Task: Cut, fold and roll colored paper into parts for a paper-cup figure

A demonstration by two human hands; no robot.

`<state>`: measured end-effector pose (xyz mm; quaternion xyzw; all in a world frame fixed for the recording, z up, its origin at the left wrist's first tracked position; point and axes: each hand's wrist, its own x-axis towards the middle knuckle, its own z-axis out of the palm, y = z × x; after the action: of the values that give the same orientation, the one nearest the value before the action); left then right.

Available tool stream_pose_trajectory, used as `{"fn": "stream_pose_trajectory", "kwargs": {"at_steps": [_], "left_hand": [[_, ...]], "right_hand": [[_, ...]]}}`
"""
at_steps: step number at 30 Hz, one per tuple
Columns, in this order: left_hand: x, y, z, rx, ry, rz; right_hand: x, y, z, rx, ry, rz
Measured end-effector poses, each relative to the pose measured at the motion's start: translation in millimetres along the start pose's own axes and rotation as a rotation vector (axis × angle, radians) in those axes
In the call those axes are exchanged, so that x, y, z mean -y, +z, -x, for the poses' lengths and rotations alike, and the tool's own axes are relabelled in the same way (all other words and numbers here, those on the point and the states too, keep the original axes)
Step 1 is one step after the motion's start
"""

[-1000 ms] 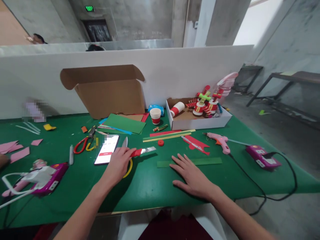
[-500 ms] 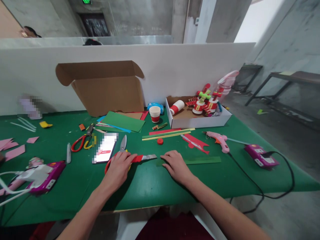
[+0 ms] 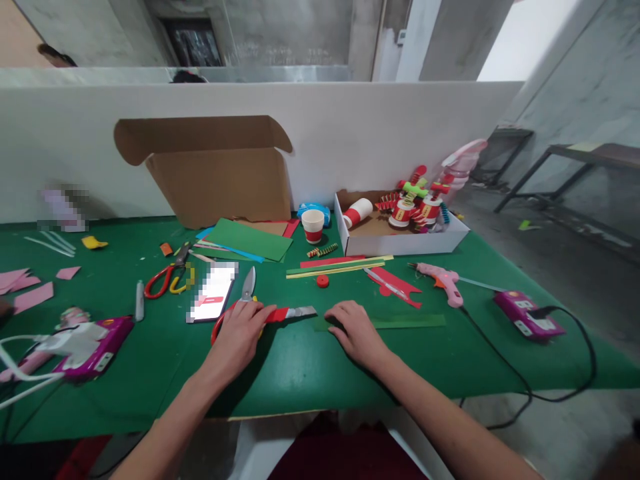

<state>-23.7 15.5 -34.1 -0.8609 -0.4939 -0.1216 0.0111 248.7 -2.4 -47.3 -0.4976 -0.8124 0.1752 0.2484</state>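
Note:
My left hand (image 3: 239, 335) lies on the green table (image 3: 300, 367), fingers closed over the red handle of a utility knife (image 3: 291, 312) whose metal blade points right. Under that hand sit scissors (image 3: 247, 287) with red and yellow loops, blades pointing away from me. My right hand (image 3: 356, 330) has its fingers curled down on the left end of a long green paper strip (image 3: 400, 321). The knife tip is just left of the strip's end.
A phone (image 3: 213, 299) and red-handled scissors (image 3: 167, 280) lie to the left. A pink glue gun (image 3: 443, 277) and a corded magenta box (image 3: 527, 313) are on the right. Behind stand a paper cup (image 3: 313, 227), a white box of crafts (image 3: 400, 243), an open cardboard box (image 3: 215, 173) and coloured sheets (image 3: 250, 240).
My right hand went from lying flat on the table to the strip's left end, fingers now curled. My left hand with the knife shifted slightly nearer me, over the scissors.

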Motion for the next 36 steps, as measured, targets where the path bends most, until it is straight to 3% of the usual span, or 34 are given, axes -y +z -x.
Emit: {"fn": "stream_pose_trajectory", "kwargs": {"at_steps": [15, 23, 28, 32, 36], "left_hand": [[-5.1, -0.9, 3.5, -0.019, 0.006, 0.013], [-7.2, -1.0, 5.0, 0.054, 0.072, 0.062], [-5.9, -1.3, 6.4, 0.060, 0.082, 0.067], [-3.6, -3.6, 8.1, 0.011, 0.030, -0.008], [-3.5, -5.7, 8.8, -0.042, -0.042, -0.048]], "right_hand": [[1.2, -1.0, 1.5, -0.013, -0.023, 0.000], [-0.2, -1.9, 0.5, -0.030, -0.011, -0.041], [-1.7, -3.6, 2.8, 0.008, -0.062, 0.060], [-2.9, -5.2, 5.6, 0.024, -0.097, 0.076], [-1.1, -5.1, 2.3, 0.008, -0.024, 0.078]]}}
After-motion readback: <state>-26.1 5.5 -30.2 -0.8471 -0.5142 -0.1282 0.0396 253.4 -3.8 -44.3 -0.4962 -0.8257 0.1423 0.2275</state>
